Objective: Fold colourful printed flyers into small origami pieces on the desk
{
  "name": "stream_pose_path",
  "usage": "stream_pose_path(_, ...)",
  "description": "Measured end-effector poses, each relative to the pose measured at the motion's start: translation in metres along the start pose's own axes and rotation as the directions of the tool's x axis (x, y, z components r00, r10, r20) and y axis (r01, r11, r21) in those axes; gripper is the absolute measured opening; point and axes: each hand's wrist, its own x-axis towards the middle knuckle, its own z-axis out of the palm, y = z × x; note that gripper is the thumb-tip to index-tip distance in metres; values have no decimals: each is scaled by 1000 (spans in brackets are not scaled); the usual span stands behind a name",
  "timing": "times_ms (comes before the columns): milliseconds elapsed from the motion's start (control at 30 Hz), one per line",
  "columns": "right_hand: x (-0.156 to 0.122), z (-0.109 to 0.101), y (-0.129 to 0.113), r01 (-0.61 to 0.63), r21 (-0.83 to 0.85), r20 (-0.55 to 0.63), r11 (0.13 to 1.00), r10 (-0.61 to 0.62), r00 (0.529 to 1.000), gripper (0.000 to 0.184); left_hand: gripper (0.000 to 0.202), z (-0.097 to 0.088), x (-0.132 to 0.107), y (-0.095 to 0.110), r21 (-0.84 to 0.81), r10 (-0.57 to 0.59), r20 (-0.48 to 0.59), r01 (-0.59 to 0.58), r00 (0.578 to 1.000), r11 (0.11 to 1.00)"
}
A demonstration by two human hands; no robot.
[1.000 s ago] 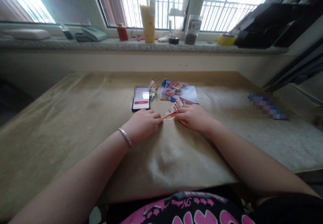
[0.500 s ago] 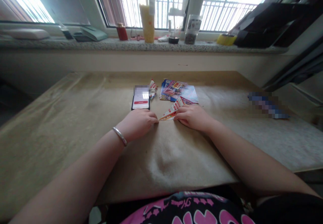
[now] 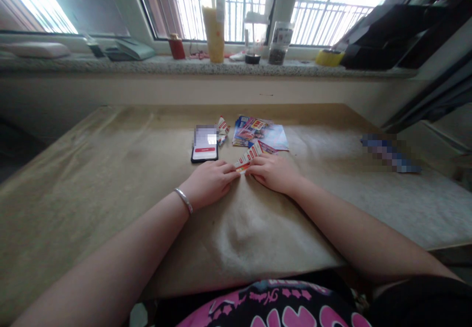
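Observation:
A folded strip of printed red-and-white paper (image 3: 250,156) lies on the cloth-covered table (image 3: 110,179), pointing up and to the right. My left hand (image 3: 210,182), with a silver bangle on its wrist, pinches the strip's near tip with closed fingers. My right hand (image 3: 273,172) presses its closed fingers on the strip from the right. The fingertips of both hands nearly meet. Just behind them lies a stack of coloured printed sheets (image 3: 261,133).
A phone (image 3: 205,145) with a lit screen lies left of the sheets, a small folded paper piece (image 3: 222,126) beside it. A blue packet (image 3: 389,152) lies at the right. The windowsill (image 3: 110,65) holds a tall yellow cup (image 3: 216,27), jars and a tape roll (image 3: 328,57).
My right hand has slid left along the strip, so the two hands are closer together. My left hand keeps its pinch on the tip.

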Motion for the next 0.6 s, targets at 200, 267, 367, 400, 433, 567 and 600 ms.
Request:
stream_pose_path(200,-1,-7,2,20,-31,33,999,-19,999,23,33,-1,1,2,-19,-32,28,33,999,999)
stream_pose_path(267,-1,-9,3,15,-37,51,999,-14,999,23,33,-2,1,3,-23,-43,32,44,999,999)
stream_pose_path(367,-2,-12,4,12,-22,69,1000,-11,998,22,33,-2,1,3,-23,-46,31,47,998,999)
stream_pose_path(400,-3,-12,5,10,-14,74,1000,-9,997,22,33,-3,1,3,-23,-45,32,46,998,999)
stream_pose_path(433,-3,-13,5,7,-6,77,1000,-7,997,22,33,-3,1,3,-22,-44,32,45,999,999)
stream_pose_path(567,-5,-14,8,0,7,89,1000,-1,996,22,33,-3,2,3,-19,-41,30,42,999,999)
stream_pose_path(600,-6,-14,9,0,6,93,1000,-1,996,22,33,-3,2,3,-19,-41,28,42,999,999)
